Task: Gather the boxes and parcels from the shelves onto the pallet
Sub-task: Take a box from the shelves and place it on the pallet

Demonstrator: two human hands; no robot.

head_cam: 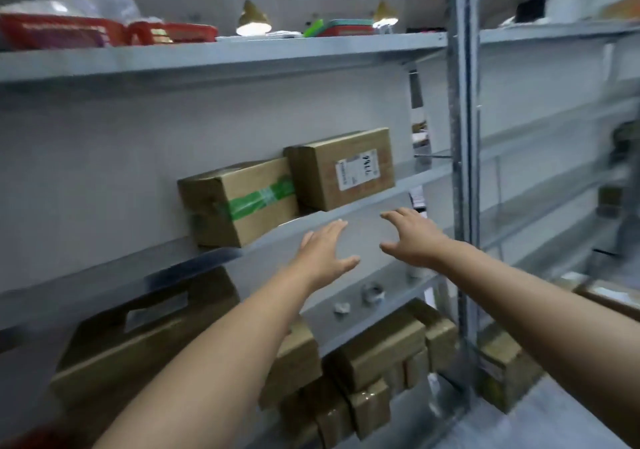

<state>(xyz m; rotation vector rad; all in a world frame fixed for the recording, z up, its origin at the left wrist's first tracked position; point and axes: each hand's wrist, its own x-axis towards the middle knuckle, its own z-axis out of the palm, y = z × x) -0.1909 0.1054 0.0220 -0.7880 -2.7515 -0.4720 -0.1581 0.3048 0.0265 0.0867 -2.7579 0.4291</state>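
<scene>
Here's the big grey metal rack filling the view, its shelves running off to the right and the whole picture tilted and a bit blurred. Down at lower left, a large flat brown carton with a handle cut-out leans under the middle shelf, partly hidden behind the left forearm. Right of it, a cluster of brown boxes sits packed together at the lower level, some wrapped in shiny tape. Up on the middle shelf, two cardboard boxes stand side by side and touching: the green-taped box on the left at the front edge, the labelled box on the right, white sticker facing out. On the top shelf, red baskets at far left. Now the hands: both arms reach out bare toward that middle shelf. The left hand is spread flat, fingers straight, holding nothing, just below and right of the green-taped box, not touching it. The right hand is spread wide too, thumb dropped, nothing in it, below the labelled box and clear of it. Beneath the hands, small grey lumps lie on the lower shelf, too blurred to name.
</scene>
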